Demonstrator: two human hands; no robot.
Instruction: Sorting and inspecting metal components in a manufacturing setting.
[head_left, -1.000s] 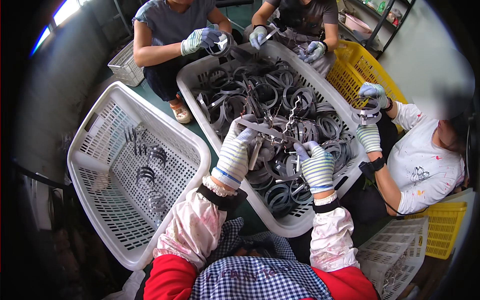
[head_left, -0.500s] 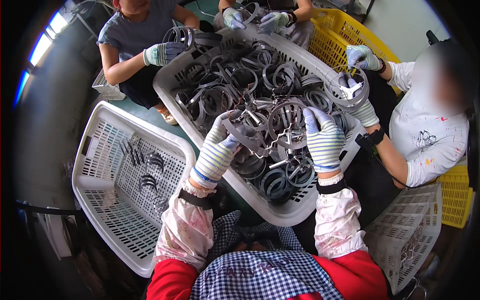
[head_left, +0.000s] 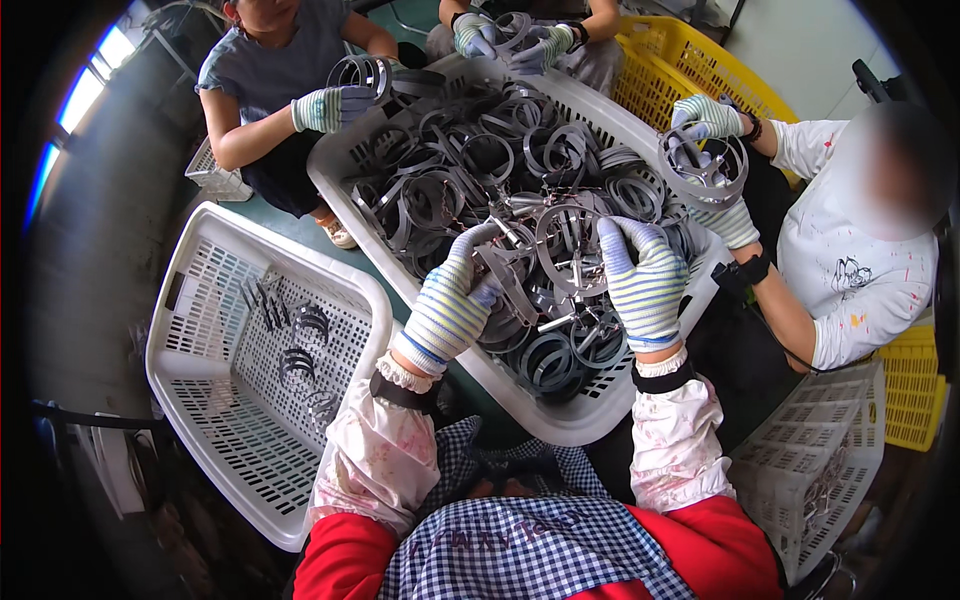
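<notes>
My left hand, in a striped knit glove, grips a grey metal ring between thumb and fingers; the ring is tilted, with a shiny metal piece by it. My right hand, gloved alike, pinches the edge of another grey ring, held nearly facing me. Both rings are close together above the near half of a large white crate. Beneath them the crate is heaped with grey rings and small shiny metal parts with thin chain-like or wire pieces, too tangled to tell apart.
A white slotted basket at left holds several dark curved pieces. Around the crate, three co-workers' gloved hands handle rings: left, far and right. Yellow crates stand behind; another white basket sits lower right.
My left hand has shifted slightly right and its ring has turned steeper. My right hand has moved slightly left with its ring. The right co-worker has turned the held ring.
</notes>
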